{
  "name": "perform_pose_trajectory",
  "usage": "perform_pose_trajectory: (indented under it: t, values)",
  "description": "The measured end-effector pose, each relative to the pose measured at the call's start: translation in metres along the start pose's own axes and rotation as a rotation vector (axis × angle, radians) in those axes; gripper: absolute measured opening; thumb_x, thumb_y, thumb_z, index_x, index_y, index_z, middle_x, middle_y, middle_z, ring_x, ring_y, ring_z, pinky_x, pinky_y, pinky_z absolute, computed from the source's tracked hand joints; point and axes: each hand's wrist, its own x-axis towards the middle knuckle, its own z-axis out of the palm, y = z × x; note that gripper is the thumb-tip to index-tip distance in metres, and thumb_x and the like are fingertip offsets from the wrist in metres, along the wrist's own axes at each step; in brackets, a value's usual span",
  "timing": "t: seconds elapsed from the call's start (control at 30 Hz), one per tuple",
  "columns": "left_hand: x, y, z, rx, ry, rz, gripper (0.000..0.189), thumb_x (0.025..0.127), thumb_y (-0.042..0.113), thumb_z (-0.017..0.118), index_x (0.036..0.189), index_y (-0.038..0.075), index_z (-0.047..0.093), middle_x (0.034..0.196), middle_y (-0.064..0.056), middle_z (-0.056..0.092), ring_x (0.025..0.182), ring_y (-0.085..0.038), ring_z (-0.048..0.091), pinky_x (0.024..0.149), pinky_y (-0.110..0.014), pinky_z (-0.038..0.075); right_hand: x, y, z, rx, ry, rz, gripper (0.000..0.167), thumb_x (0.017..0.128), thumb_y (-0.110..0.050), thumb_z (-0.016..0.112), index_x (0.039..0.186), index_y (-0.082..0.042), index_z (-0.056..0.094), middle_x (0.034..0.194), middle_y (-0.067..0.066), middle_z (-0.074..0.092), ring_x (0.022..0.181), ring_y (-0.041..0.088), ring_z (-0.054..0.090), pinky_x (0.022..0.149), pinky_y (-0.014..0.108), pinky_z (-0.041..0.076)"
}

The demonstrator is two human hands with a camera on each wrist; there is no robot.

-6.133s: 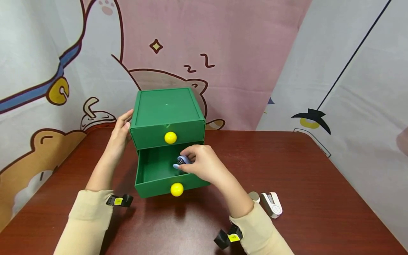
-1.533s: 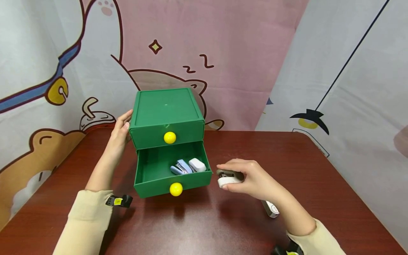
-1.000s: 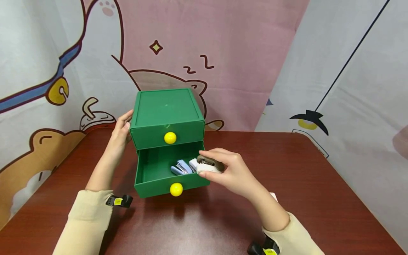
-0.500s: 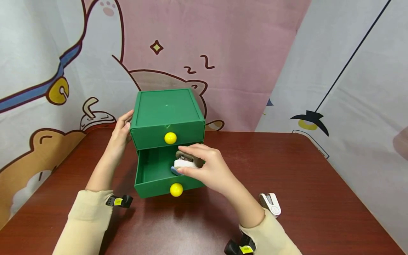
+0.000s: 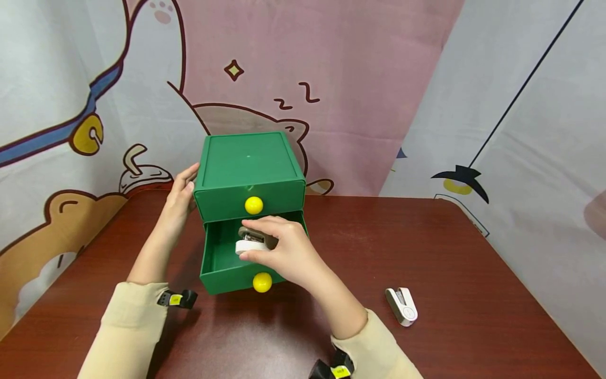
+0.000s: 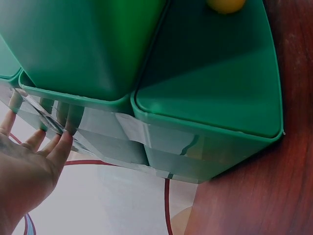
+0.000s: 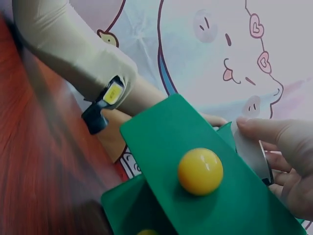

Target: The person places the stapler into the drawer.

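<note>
My right hand (image 5: 290,251) pinches a small stapler (image 5: 248,246), white with an olive-brown part, between thumb and fingers over the pulled-out lower drawer (image 5: 229,279). In the right wrist view, the stapler's pale side (image 7: 252,152) shows behind the drawer front. My left hand (image 5: 178,200) rests with extended fingers against the left side of the green drawer cabinet (image 5: 248,158); the left wrist view shows the fingertips touching its wall. The upper drawer (image 5: 279,200) is closed. My right hand hides the right part of the lower drawer and anything lying there.
On the brown table (image 5: 426,242), a white stapler (image 5: 402,306) lies to the right of my right forearm. Yellow knobs (image 5: 262,282) stick out from the drawer fronts. A patterned cloth (image 5: 350,95) hangs behind the table.
My right hand has carried the olive-and-white stapler leftward from beside the cabinet to over the lower drawer. The blue stapler and white object seen in the drawer are now hidden. My left hand stays put.
</note>
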Motion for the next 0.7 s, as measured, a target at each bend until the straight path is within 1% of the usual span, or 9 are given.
perform_pose_trajectory:
  t: [0.13, 0.27, 0.47, 0.57, 0.7]
  values:
    - [0.000, 0.000, 0.000, 0.003, 0.008, -0.007, 0.056, 0.103, 0.030, 0.038, 0.151, 0.007, 0.022, 0.151, -0.013, 0.023, 0.122, -0.018, 0.042, 0.092, -0.021, 0.038, 0.004, -0.005, 0.007, 0.005, -0.025, 0.042, 0.050, 0.075, -0.018, 0.083, 0.121, -0.008, 0.068, 0.113, -0.001, 0.066, 0.094, 0.008, 0.058, 0.075, 0.022, 0.048]
    - [0.000, 0.001, 0.000, 0.005, 0.016, -0.011, 0.058, 0.102, 0.031, 0.038, 0.151, 0.004, 0.021, 0.150, -0.013, 0.024, 0.122, -0.018, 0.042, 0.092, -0.021, 0.039, 0.008, -0.007, 0.013, -0.029, -0.050, 0.122, 0.050, 0.075, -0.021, 0.084, 0.121, -0.012, 0.068, 0.113, -0.002, 0.066, 0.093, 0.009, 0.058, 0.075, 0.022, 0.047]
    - [-0.001, 0.001, 0.001, 0.007, 0.026, -0.020, 0.056, 0.102, 0.031, 0.039, 0.151, 0.008, 0.024, 0.150, -0.012, 0.025, 0.122, -0.019, 0.042, 0.092, -0.022, 0.038, 0.013, -0.008, 0.017, -0.089, -0.077, 0.261, 0.048, 0.074, -0.026, 0.084, 0.119, -0.020, 0.070, 0.110, -0.006, 0.067, 0.095, 0.008, 0.058, 0.077, 0.023, 0.046]
    - [0.000, 0.001, 0.001, 0.003, 0.025, -0.018, 0.056, 0.102, 0.031, 0.039, 0.151, 0.008, 0.024, 0.150, -0.012, 0.024, 0.122, -0.019, 0.042, 0.092, -0.022, 0.038, 0.014, -0.008, 0.018, -0.092, -0.096, 0.300, 0.048, 0.073, -0.027, 0.085, 0.118, -0.020, 0.071, 0.109, -0.007, 0.068, 0.096, 0.008, 0.057, 0.077, 0.023, 0.046]
    - [0.000, 0.000, 0.001, -0.004, 0.023, -0.011, 0.058, 0.102, 0.031, 0.039, 0.151, 0.005, 0.022, 0.149, -0.013, 0.024, 0.122, -0.019, 0.042, 0.092, -0.021, 0.038, 0.016, -0.007, 0.018, -0.103, -0.131, 0.323, 0.049, 0.073, -0.027, 0.085, 0.119, -0.018, 0.070, 0.108, -0.008, 0.067, 0.096, 0.007, 0.057, 0.078, 0.022, 0.046]
